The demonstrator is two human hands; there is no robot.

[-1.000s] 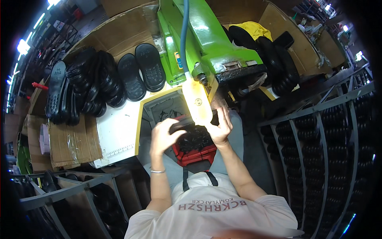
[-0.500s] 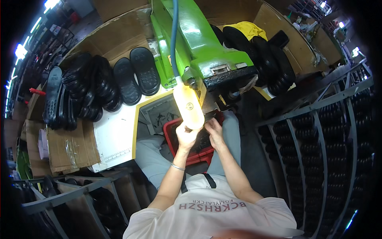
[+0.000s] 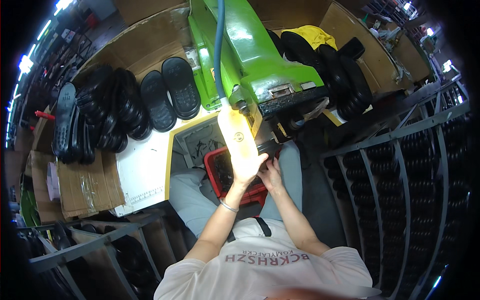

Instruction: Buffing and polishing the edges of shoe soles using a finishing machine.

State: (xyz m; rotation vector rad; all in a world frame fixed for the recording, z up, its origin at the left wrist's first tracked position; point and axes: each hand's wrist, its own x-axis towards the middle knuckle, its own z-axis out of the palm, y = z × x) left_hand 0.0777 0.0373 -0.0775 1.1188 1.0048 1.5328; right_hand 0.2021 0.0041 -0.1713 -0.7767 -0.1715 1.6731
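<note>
Under the machine head, a black sole (image 3: 270, 148) shows only in part; the lamp and my hands cover the rest. My left hand (image 3: 246, 172) is closed on its left side, thumb pointing right, other fingers partly hidden by the glowing lamp (image 3: 237, 134). Against the sole's near edge, my right hand (image 3: 271, 176) has its fingers bent and closed on it. Directly above the hands is the green machine (image 3: 250, 45) with its dark working head (image 3: 292, 100). A red bin (image 3: 212, 170) stands below, between my knees, with dark pieces inside.
Black soles (image 3: 181, 87) lie on the white table (image 3: 142, 170) at left, beside stacked ones (image 3: 131, 102). More soles (image 3: 340, 75) and a yellow cloth (image 3: 312, 36) sit at right. Racks full of black soles (image 3: 380, 175) flank me. A blue cable (image 3: 220, 50) hangs to the lamp.
My left hand has turned and moved slightly right and toward me, its thumb now showing. The right hand has drawn a little nearer to me. More of the black sole is visible.
</note>
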